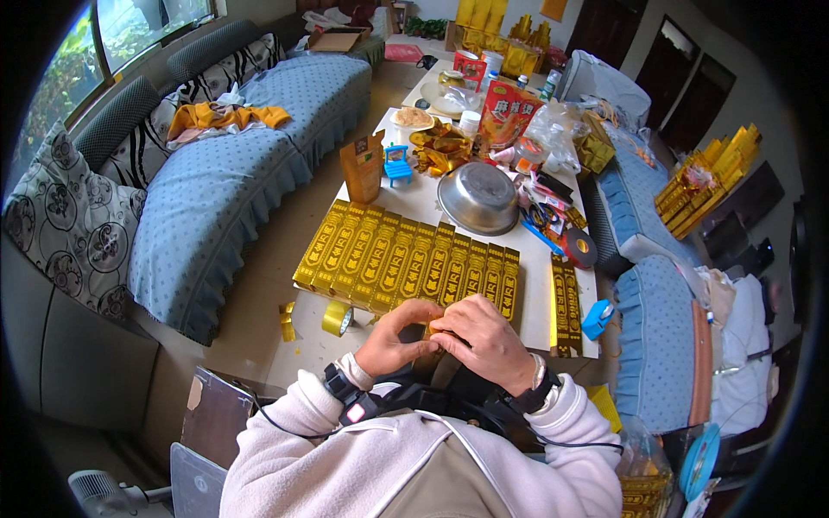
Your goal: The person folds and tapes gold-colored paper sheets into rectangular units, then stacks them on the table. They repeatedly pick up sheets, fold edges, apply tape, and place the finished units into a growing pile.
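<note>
My left hand [397, 338] and my right hand [489, 338] meet at the table's near edge, fingertips pinched together. Whatever lies between them is mostly covered by the fingers, and I cannot make it out. Just beyond them, a row of long gold strips [406, 259] with dark printed patterns lies side by side on the white table. Left of my left hand stands a roll of yellowish tape [337, 318]. A small gold scrap [287, 321] lies farther left. To the right of the row are more gold strips [566, 306] and a blue tape dispenser [598, 319].
An upturned metal basin [477, 198] sits behind the row, near scissors [541, 216] and a dark tape roll [579, 247]. A small blue toy chair [397, 164] and a brown paper pouch [361, 168] stand left. Blue-covered sofas [233, 186] flank the table.
</note>
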The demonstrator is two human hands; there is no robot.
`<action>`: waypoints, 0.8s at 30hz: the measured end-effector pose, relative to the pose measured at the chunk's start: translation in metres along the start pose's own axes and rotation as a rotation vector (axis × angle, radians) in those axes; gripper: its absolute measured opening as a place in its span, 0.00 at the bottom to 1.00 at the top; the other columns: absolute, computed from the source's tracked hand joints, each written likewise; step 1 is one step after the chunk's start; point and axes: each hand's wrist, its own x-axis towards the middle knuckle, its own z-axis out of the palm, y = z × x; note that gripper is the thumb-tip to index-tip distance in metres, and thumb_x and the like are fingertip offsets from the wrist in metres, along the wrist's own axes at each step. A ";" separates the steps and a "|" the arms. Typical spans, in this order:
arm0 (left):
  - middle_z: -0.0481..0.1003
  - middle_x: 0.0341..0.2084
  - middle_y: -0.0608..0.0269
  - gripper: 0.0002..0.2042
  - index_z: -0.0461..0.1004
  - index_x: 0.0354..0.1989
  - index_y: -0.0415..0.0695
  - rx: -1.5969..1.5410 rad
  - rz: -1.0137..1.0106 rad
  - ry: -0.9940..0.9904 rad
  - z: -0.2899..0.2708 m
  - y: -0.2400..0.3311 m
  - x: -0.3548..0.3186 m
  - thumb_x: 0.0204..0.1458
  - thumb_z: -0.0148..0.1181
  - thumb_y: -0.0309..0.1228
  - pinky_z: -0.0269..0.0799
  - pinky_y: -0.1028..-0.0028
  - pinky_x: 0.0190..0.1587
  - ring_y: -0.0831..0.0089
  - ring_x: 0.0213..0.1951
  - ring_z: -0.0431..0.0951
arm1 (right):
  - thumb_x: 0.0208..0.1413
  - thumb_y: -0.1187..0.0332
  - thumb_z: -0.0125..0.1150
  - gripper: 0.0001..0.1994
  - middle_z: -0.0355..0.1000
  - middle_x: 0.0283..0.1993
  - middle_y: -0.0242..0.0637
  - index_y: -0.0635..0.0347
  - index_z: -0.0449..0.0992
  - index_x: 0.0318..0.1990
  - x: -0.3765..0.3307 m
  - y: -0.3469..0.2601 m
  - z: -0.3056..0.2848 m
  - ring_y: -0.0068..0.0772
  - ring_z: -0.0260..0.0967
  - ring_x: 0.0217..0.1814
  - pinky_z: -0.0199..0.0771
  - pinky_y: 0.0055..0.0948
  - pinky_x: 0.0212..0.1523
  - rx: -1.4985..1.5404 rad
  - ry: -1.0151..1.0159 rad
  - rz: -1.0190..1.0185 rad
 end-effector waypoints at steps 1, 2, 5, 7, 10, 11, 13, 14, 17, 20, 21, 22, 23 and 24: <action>0.75 0.56 0.57 0.24 0.74 0.58 0.40 -0.004 -0.004 -0.012 -0.002 0.004 -0.003 0.53 0.75 0.26 0.68 0.66 0.65 0.64 0.59 0.75 | 0.59 0.66 0.70 0.10 0.75 0.45 0.37 0.58 0.81 0.45 0.001 -0.001 0.000 0.43 0.72 0.51 0.72 0.40 0.56 0.030 0.000 0.011; 0.76 0.55 0.56 0.23 0.75 0.57 0.40 0.018 0.020 -0.022 -0.003 0.008 -0.005 0.53 0.75 0.26 0.68 0.66 0.64 0.64 0.59 0.76 | 0.58 0.67 0.72 0.10 0.75 0.46 0.38 0.58 0.82 0.45 0.001 -0.003 0.001 0.44 0.72 0.51 0.73 0.40 0.55 0.051 0.015 0.010; 0.76 0.53 0.55 0.21 0.75 0.55 0.39 0.094 -0.003 -0.041 -0.010 0.016 -0.010 0.53 0.74 0.27 0.69 0.64 0.64 0.61 0.57 0.76 | 0.57 0.67 0.74 0.11 0.75 0.48 0.39 0.59 0.83 0.46 -0.003 -0.006 0.006 0.45 0.73 0.52 0.75 0.40 0.54 0.112 0.018 0.043; 0.76 0.53 0.55 0.20 0.75 0.54 0.39 0.136 -0.002 -0.041 -0.013 0.017 -0.012 0.54 0.72 0.27 0.69 0.64 0.64 0.60 0.57 0.76 | 0.57 0.67 0.75 0.13 0.75 0.50 0.39 0.59 0.82 0.47 -0.006 -0.006 0.012 0.46 0.73 0.53 0.75 0.39 0.56 0.095 0.082 0.068; 0.76 0.53 0.54 0.18 0.75 0.53 0.40 0.142 0.000 -0.024 -0.013 0.014 -0.015 0.55 0.71 0.28 0.69 0.63 0.64 0.59 0.57 0.76 | 0.57 0.65 0.75 0.15 0.75 0.53 0.40 0.59 0.82 0.48 -0.008 0.001 0.018 0.48 0.73 0.55 0.74 0.40 0.59 0.144 0.086 0.120; 0.76 0.53 0.53 0.17 0.75 0.52 0.40 0.134 0.004 -0.014 -0.012 0.013 -0.015 0.56 0.70 0.28 0.69 0.63 0.64 0.59 0.57 0.76 | 0.57 0.64 0.76 0.15 0.75 0.54 0.41 0.59 0.81 0.49 -0.009 0.004 0.020 0.48 0.73 0.56 0.73 0.40 0.59 0.158 0.076 0.137; 0.76 0.54 0.51 0.15 0.75 0.50 0.40 0.124 0.016 0.022 -0.009 0.011 -0.015 0.57 0.70 0.29 0.69 0.62 0.64 0.57 0.57 0.77 | 0.59 0.64 0.75 0.15 0.74 0.56 0.40 0.59 0.81 0.49 -0.013 0.006 0.024 0.44 0.74 0.56 0.74 0.38 0.58 0.303 0.027 0.220; 0.76 0.54 0.50 0.14 0.75 0.49 0.40 0.121 0.023 0.047 -0.006 0.010 -0.014 0.57 0.70 0.30 0.69 0.61 0.64 0.57 0.57 0.77 | 0.59 0.64 0.75 0.15 0.74 0.57 0.40 0.59 0.81 0.50 -0.014 0.007 0.025 0.42 0.74 0.57 0.75 0.36 0.57 0.363 0.018 0.248; 0.77 0.56 0.47 0.12 0.76 0.45 0.41 0.204 0.105 0.094 -0.003 0.008 -0.012 0.58 0.70 0.30 0.70 0.59 0.63 0.54 0.58 0.77 | 0.62 0.63 0.73 0.14 0.75 0.54 0.38 0.58 0.80 0.51 -0.014 0.005 0.039 0.34 0.75 0.53 0.78 0.32 0.48 0.633 0.182 0.436; 0.77 0.56 0.46 0.10 0.76 0.43 0.41 0.239 0.137 0.113 -0.002 0.006 -0.011 0.58 0.69 0.30 0.70 0.59 0.62 0.54 0.58 0.78 | 0.62 0.66 0.72 0.14 0.75 0.52 0.34 0.58 0.79 0.51 -0.012 0.008 0.042 0.27 0.75 0.50 0.77 0.27 0.47 0.760 0.159 0.539; 0.77 0.56 0.46 0.10 0.76 0.43 0.41 0.247 0.147 0.118 -0.001 0.006 -0.011 0.58 0.69 0.31 0.70 0.58 0.62 0.54 0.58 0.78 | 0.61 0.66 0.72 0.13 0.74 0.50 0.34 0.58 0.79 0.49 -0.011 0.009 0.042 0.27 0.74 0.48 0.76 0.26 0.46 0.736 0.144 0.535; 0.78 0.55 0.47 0.10 0.77 0.42 0.41 0.222 0.135 0.129 0.000 0.005 -0.010 0.58 0.69 0.30 0.71 0.59 0.62 0.54 0.57 0.78 | 0.61 0.67 0.72 0.12 0.74 0.49 0.33 0.58 0.79 0.48 -0.010 0.010 0.041 0.26 0.74 0.47 0.76 0.25 0.45 0.711 0.129 0.530; 0.78 0.55 0.47 0.09 0.77 0.42 0.40 0.209 0.137 0.141 0.001 0.004 -0.010 0.58 0.69 0.29 0.71 0.60 0.61 0.55 0.57 0.78 | 0.61 0.68 0.72 0.11 0.73 0.47 0.33 0.58 0.80 0.47 -0.009 0.011 0.040 0.26 0.73 0.45 0.75 0.25 0.44 0.686 0.115 0.526; 0.78 0.54 0.48 0.09 0.77 0.42 0.40 0.209 0.150 0.159 0.003 0.003 -0.010 0.58 0.69 0.28 0.71 0.60 0.61 0.55 0.57 0.79 | 0.60 0.68 0.72 0.10 0.72 0.46 0.33 0.59 0.79 0.45 -0.008 0.011 0.039 0.26 0.73 0.43 0.75 0.25 0.43 0.643 0.113 0.512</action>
